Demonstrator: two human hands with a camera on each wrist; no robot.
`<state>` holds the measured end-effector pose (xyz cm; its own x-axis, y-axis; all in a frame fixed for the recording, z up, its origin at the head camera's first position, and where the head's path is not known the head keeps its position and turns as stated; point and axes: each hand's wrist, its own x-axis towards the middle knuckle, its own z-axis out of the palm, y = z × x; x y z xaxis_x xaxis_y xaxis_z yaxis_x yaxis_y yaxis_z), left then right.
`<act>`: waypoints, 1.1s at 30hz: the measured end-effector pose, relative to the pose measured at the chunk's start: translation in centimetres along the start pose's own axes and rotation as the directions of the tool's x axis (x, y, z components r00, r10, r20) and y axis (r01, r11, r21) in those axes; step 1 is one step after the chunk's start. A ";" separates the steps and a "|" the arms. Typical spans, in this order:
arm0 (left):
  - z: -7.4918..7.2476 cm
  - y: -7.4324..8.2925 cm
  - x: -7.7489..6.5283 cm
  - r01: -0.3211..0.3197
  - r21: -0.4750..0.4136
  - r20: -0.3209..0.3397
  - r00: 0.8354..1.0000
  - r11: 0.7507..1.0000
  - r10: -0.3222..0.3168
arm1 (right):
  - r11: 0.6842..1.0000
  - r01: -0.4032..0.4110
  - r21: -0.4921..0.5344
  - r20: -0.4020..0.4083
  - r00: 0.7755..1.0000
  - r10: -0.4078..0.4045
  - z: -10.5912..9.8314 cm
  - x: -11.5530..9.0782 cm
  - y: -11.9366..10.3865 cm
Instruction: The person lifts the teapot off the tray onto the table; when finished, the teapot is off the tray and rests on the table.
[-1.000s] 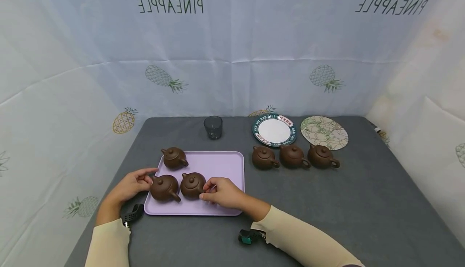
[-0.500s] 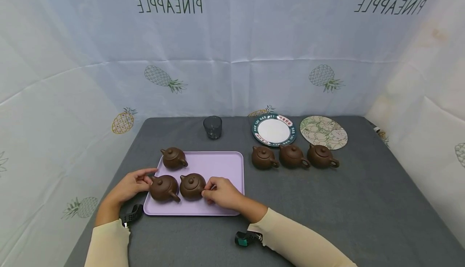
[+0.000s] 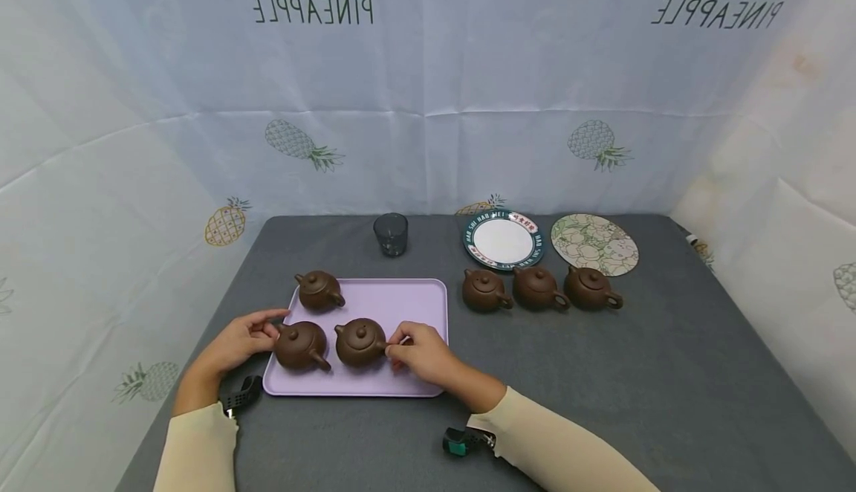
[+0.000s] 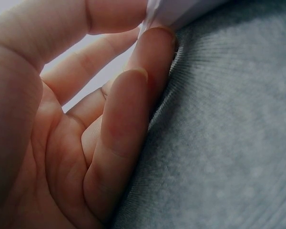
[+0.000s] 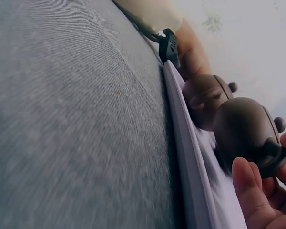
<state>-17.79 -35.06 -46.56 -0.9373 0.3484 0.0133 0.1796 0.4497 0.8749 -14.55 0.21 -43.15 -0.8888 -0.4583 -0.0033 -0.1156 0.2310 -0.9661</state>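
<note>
My right hand (image 3: pixel 423 354) pinches the handle of a brown teapot (image 3: pixel 360 342), which is over the front middle of the lilac tray (image 3: pixel 408 300). The right wrist view shows this teapot (image 5: pixel 243 126) from the side, thumb and fingers at its handle. At the tray's left edge, my left hand (image 3: pixel 242 342) grips the rim with curled fingers. Just inside that rim sits a second teapot (image 3: pixel 299 345), close to the left fingertips. A third teapot (image 3: pixel 319 290) stands in the tray's back left corner. In the left wrist view, fingers (image 4: pixel 126 112) hide most of the tray edge.
Three more brown teapots stand in a row right of the tray, the nearest teapot (image 3: pixel 484 290) close to its edge. Behind them lie a green-rimmed plate (image 3: pixel 504 241) and a round patterned mat (image 3: pixel 595 245). A dark glass (image 3: pixel 391 234) stands behind the tray.
The teapot in my right hand has shifted slightly right, opening a wider gap to the teapot on its left. My left hand has stayed at the tray's edge.
</note>
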 end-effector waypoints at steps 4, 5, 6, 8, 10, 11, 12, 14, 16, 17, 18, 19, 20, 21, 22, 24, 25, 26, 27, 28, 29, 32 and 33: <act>-0.2 -0.6 0.1 -0.010 0.002 0.000 1.000 1.000 0.010 | 1.000 0.014 0.011 -0.024 1.000 -0.014 -1.4 -0.8 0.0; -0.2 -0.9 0.1 -0.010 0.004 -0.003 1.000 1.000 0.010 | 1.000 0.018 0.026 -0.029 0.999 -0.017 -1.8 -0.9 0.2; -0.2 -1.3 0.2 -0.014 0.014 -0.001 1.000 1.000 0.014 | 0.999 0.020 0.040 -0.033 0.999 -0.019 -2.2 -1.1 0.4; -0.3 -2.0 0.4 -0.003 0.029 -0.009 1.000 1.000 0.003 | 0.998 0.025 0.056 -0.035 0.999 -0.023 -3.2 -1.5 0.7; -0.3 -2.7 0.5 0.012 0.041 -0.021 1.000 0.999 -0.011 | 0.997 0.036 0.064 -0.039 0.999 -0.034 -4.1 -1.9 0.9; -0.3 -2.9 0.5 0.017 0.045 -0.025 1.000 0.999 -0.016 | 0.997 0.043 0.063 -0.041 0.998 -0.041 -4.6 -2.2 0.9; -0.4 -3.0 0.5 0.023 0.047 -0.031 0.999 0.999 -0.022 | 0.997 0.048 0.062 -0.044 0.998 -0.046 -5.1 -2.4 0.9; -0.4 -3.1 0.6 0.028 0.040 -0.039 0.999 0.999 -0.027 | 0.996 0.056 0.066 -0.053 0.997 -0.052 -6.0 -3.0 1.0; -0.4 -3.1 0.5 0.025 0.037 -0.040 0.999 0.999 -0.024 | 0.996 0.054 0.066 -0.065 0.997 -0.049 -6.8 -3.5 1.1; -0.4 -3.1 0.5 0.020 0.039 -0.035 0.999 0.999 -0.019 | 0.996 0.051 0.067 -0.071 0.996 -0.046 -7.2 -3.8 1.1; -0.5 -3.1 0.5 0.014 0.040 -0.029 1.000 0.999 -0.013 | 0.997 0.046 0.066 -0.077 0.996 -0.040 -7.5 -4.1 1.2; -0.5 -3.0 0.5 0.011 0.041 -0.022 1.000 0.999 -0.010 | 0.997 0.041 0.064 -0.084 0.996 -0.035 -7.9 -4.4 1.2; -0.5 -2.9 0.5 0.017 0.040 -0.023 1.000 0.999 -0.016 | 0.998 0.036 0.057 -0.093 0.995 -0.030 -8.2 -4.6 1.3; -0.6 -2.8 0.5 0.016 0.039 -0.015 1.000 0.999 -0.015 | 0.998 0.029 0.047 -0.104 0.994 -0.024 -8.5 -4.9 1.4; -0.6 -2.6 0.5 0.019 0.031 -0.012 1.000 0.999 -0.018 | 0.999 0.021 0.042 -0.112 0.994 -0.016 -8.8 -5.2 1.4; -0.6 -2.0 0.4 0.021 0.022 -0.005 1.000 1.000 -0.021 | 0.999 0.007 0.041 -0.127 0.992 -0.002 -9.3 -5.7 1.5; -0.6 -1.6 0.4 0.027 0.015 -0.006 1.000 1.000 -0.027 | 0.999 0.000 0.038 -0.134 0.991 0.005 -9.5 -5.9 1.6; -0.5 -1.2 0.3 0.027 0.010 -0.005 1.000 1.000 -0.027 | 0.999 -0.007 0.034 -0.140 0.990 0.012 -9.7 -6.1 1.6; -0.5 -0.9 0.2 0.026 0.008 -0.002 1.000 1.000 -0.026 | 0.999 -0.015 0.034 -0.143 0.989 0.020 -9.9 -6.4 1.6; -0.5 -0.5 0.2 0.028 0.010 -0.004 1.000 1.000 -0.028 | 0.999 -0.020 0.031 -0.147 0.989 0.024 -10.1 -6.6 1.6; -0.4 -0.2 0.1 0.030 0.015 -0.002 1.000 0.999 -0.030 | 0.999 -0.025 0.026 -0.151 0.988 0.028 -10.3 -6.8 1.7; -0.3 0.3 0.1 0.033 0.025 0.002 0.999 0.999 -0.033 | 0.999 -0.037 -0.004 -0.163 0.986 0.036 -10.9 -7.4 2.0; -0.3 0.4 0.0 0.034 0.029 0.002 0.999 0.999 -0.034 | 0.999 -0.040 -0.008 -0.165 0.986 0.038 -11.1 -7.6 2.2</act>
<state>-17.86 -35.14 -46.05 -0.9421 0.3350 -0.0172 0.1566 0.4846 0.8606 -12.97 13.73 -42.37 -0.9534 -0.3017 0.0027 -0.0837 0.2558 -0.9631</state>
